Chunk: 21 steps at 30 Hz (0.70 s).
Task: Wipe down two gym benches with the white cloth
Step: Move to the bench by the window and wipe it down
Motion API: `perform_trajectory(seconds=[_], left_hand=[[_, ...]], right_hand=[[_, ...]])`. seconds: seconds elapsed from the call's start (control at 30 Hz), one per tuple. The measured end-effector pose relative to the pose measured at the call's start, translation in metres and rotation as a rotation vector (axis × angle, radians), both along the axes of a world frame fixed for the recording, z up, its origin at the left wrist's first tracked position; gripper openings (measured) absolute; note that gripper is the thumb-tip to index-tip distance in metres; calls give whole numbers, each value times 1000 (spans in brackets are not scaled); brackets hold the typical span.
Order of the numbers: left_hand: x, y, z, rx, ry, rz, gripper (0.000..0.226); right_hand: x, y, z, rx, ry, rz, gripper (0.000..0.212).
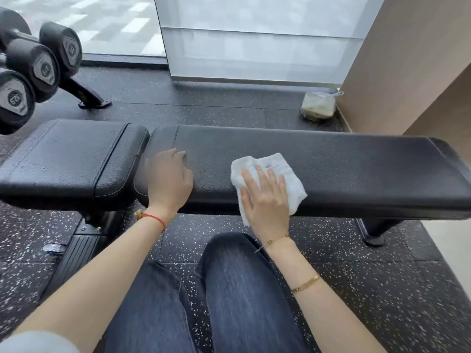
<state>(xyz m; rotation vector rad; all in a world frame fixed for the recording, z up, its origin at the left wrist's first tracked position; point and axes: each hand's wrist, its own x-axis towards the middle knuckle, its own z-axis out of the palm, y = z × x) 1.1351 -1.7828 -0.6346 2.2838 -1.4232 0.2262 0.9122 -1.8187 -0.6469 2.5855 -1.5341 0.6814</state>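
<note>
Wiping the long pad of a gym bench (318, 159) with the white cloth (270, 174).

The right hand (265, 200) lies flat, fingers straight, pressing the cloth onto the near half of the long black pad, one corner hanging over the front edge; an open palm spreads pressure for a broad stroke. The left hand (169, 179) rests on the pad near the gap to the seat pad (68, 159), fingers loosely bent and holding nothing (probably bracing the lean). Dumbbells (33, 64) sit on a rack at the far left; a second bench is not in view.
</note>
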Motion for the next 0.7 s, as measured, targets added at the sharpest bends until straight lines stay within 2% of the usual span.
perform_trajectory(seconds=[0.1, 0.23, 0.33, 0.47, 0.57, 0.63, 0.7], left_hand=[[2, 2, 0, -11, 5, -20, 46], [1, 2, -1, 0, -3, -17, 43], [-2, 0, -1, 12, -22, 0, 44], [-4, 0, 0, 1, -20, 2, 49], [-4, 1, 0, -5, -13, -4, 50], [-2, 1, -1, 1, -20, -8, 50], [-1, 1, -2, -5, -29, -11, 49]], right_hand=[[-31, -19, 6, 46, 39, 33, 42], [-76, -73, 24, 215, 20, -227, 43], [-67, -93, 35, 309, 63, -324, 44], [-21, -66, 31, 289, 122, -53, 46], [-14, -50, 27, 275, 171, 132, 48], [-31, -66, 29, 279, 189, 171, 48], [-57, -94, 30, 263, 178, 68, 47]])
